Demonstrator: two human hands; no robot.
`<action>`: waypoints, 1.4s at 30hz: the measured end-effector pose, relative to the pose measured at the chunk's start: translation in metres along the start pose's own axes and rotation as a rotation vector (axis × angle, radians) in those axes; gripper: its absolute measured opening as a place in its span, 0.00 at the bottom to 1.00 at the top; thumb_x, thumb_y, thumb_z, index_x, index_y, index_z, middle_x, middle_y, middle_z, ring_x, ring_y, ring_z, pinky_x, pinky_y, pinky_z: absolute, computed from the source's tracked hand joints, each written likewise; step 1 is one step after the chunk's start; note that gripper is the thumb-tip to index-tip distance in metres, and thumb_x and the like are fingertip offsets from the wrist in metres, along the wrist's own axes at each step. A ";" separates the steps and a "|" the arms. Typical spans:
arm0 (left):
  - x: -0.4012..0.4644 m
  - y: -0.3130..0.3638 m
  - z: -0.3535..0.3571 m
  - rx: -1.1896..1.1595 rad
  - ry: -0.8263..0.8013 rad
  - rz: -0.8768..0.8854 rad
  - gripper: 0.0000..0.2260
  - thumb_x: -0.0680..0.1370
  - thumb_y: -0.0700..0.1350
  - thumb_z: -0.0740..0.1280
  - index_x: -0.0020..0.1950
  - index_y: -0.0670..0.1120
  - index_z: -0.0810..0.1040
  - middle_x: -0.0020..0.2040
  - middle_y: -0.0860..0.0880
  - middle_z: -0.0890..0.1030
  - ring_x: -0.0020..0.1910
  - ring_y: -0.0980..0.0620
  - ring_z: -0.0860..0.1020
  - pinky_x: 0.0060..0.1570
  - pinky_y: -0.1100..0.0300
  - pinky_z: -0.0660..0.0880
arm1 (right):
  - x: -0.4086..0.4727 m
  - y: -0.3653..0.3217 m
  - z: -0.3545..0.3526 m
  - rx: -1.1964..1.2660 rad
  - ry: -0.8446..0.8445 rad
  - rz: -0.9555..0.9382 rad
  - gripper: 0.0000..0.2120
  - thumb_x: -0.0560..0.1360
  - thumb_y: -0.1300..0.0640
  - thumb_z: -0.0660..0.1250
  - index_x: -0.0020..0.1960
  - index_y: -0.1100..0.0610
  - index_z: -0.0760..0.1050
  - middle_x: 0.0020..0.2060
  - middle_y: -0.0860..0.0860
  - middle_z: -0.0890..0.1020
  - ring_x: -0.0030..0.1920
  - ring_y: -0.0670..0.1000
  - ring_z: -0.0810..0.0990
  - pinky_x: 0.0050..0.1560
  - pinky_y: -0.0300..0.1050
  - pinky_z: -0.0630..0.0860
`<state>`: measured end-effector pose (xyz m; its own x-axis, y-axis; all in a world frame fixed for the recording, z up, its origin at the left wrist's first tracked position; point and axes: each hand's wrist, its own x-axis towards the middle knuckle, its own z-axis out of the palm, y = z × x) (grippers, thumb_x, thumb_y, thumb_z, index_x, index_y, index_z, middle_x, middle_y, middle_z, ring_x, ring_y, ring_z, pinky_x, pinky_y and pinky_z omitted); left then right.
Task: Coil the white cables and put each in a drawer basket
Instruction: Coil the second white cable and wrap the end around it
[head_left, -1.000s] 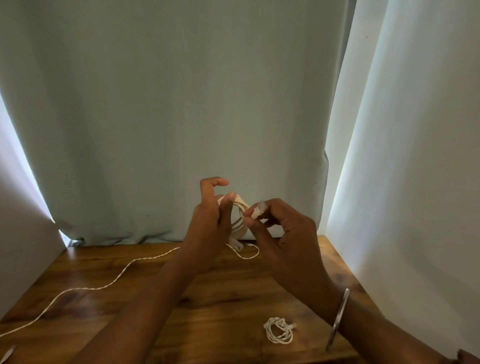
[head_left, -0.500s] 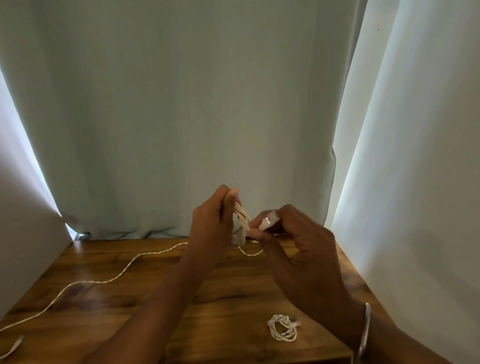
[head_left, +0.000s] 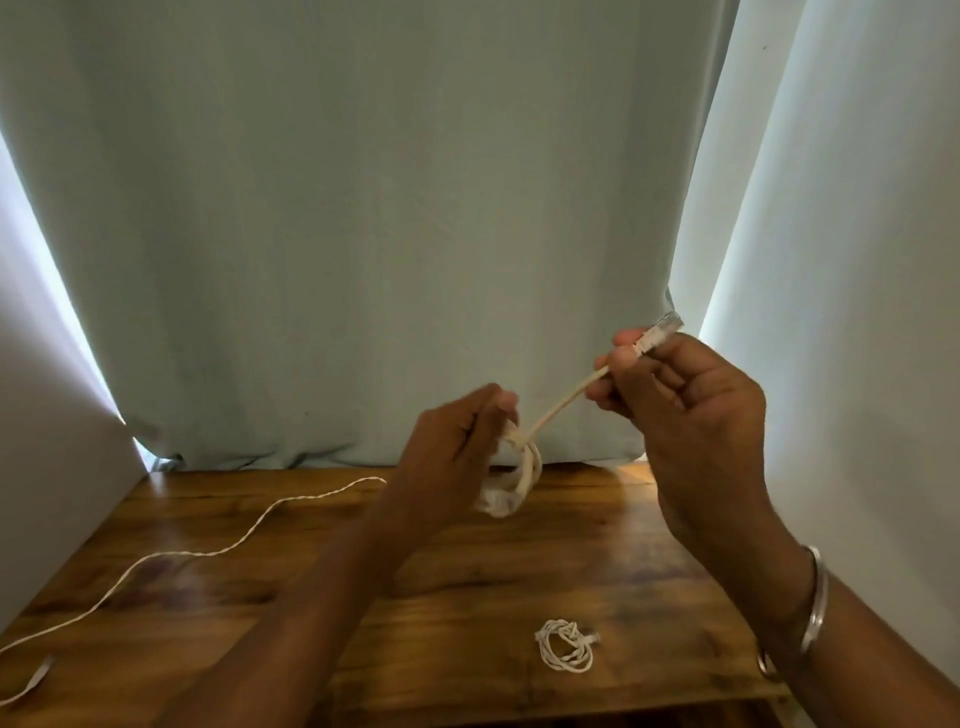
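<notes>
My left hand (head_left: 457, 447) grips a coiled white cable (head_left: 519, 478) above the wooden table (head_left: 363, 613). From the coil a straight end runs up and to the right to its clear plug (head_left: 662, 328), which my right hand (head_left: 691, 410) pinches between thumb and fingertips. A second white cable, small and coiled (head_left: 565, 652), lies on the table near the front right. A third, thin white cable (head_left: 208, 552) lies uncoiled across the left of the table. No drawer basket is in view.
A pale green curtain (head_left: 389, 234) hangs right behind the table, with white panels (head_left: 857, 312) at the left and right sides. A metal bangle (head_left: 810, 613) is on my right wrist.
My right hand has pulled the plug end up and to the right, away from the coil, drawing that end out straight. My left hand dropped slightly with the coil.
</notes>
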<state>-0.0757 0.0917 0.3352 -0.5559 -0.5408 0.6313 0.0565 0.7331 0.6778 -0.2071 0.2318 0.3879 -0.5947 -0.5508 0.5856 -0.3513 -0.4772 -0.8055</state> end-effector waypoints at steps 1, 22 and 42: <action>-0.004 0.006 0.003 -0.092 -0.059 -0.016 0.21 0.85 0.56 0.56 0.42 0.45 0.77 0.30 0.58 0.76 0.30 0.61 0.75 0.33 0.72 0.69 | 0.006 0.004 -0.002 0.082 -0.001 0.113 0.07 0.81 0.61 0.67 0.58 0.57 0.80 0.39 0.51 0.87 0.40 0.47 0.87 0.48 0.42 0.85; -0.017 0.013 0.000 0.014 0.064 -0.097 0.18 0.80 0.61 0.56 0.50 0.47 0.72 0.37 0.53 0.84 0.36 0.60 0.84 0.34 0.67 0.78 | -0.017 0.040 0.015 0.177 -0.396 0.726 0.16 0.69 0.53 0.74 0.55 0.55 0.87 0.51 0.61 0.86 0.51 0.58 0.81 0.54 0.53 0.79; -0.024 0.014 0.002 -0.040 0.108 -0.006 0.14 0.85 0.51 0.57 0.44 0.45 0.73 0.31 0.51 0.77 0.28 0.57 0.77 0.28 0.66 0.71 | -0.019 0.054 0.003 -0.262 -0.521 -0.057 0.08 0.80 0.53 0.67 0.55 0.52 0.83 0.45 0.46 0.88 0.48 0.49 0.87 0.50 0.42 0.84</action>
<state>-0.0627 0.1161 0.3289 -0.4635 -0.5879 0.6630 0.0875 0.7142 0.6945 -0.2129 0.2146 0.3341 -0.1589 -0.8250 0.5424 -0.5792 -0.3670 -0.7279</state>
